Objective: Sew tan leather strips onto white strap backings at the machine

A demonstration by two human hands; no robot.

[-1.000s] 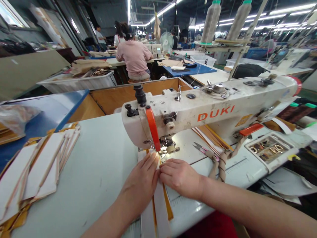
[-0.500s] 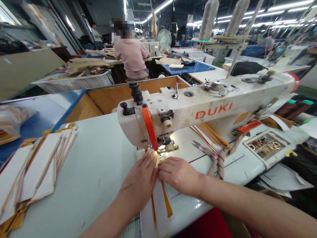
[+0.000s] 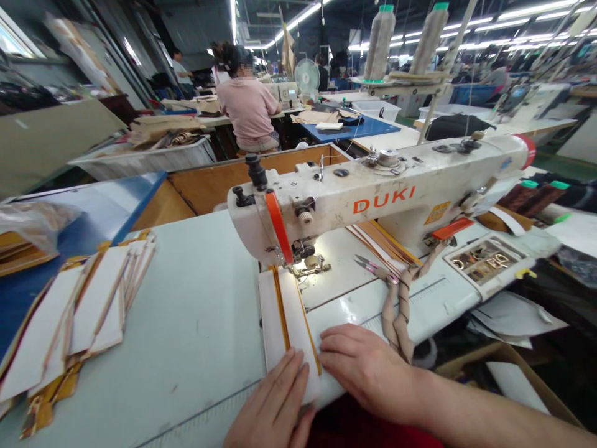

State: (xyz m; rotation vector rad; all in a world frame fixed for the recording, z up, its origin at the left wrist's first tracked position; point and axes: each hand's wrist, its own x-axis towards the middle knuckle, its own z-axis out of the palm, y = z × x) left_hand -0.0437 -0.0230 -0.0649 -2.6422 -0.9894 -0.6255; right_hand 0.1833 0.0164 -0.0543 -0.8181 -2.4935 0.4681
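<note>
A long white-faced strip with mustard-yellow edges (image 3: 295, 311) lies on the table, its far end at the presser foot (image 3: 310, 267) of the sewing machine (image 3: 326, 193). My left hand (image 3: 275, 398) rests on the strip's near end, fingers stretched flat over the white face. Beside the strip's right edge is my right hand (image 3: 364, 367), its fingers extended and slightly bent, fingertips close to the yellow edging. Its thumb is hidden, and whether the fingertips touch the strip I cannot tell. The machine's lamp lights the sewing area.
White and yellow strips (image 3: 97, 305) lie piled at left. Right of the needle are scissors (image 3: 373, 266), a twisted beige band (image 3: 396, 311) and more strips (image 3: 385, 246). A tray of metal fittings (image 3: 485, 258) sits farther right. A person in pink (image 3: 247, 109) sits beyond the machine.
Both hands have moved back from the presser foot toward the table's front edge, the right one also rightward. More of the strip's far part shows. The camera view has shifted slightly.
</note>
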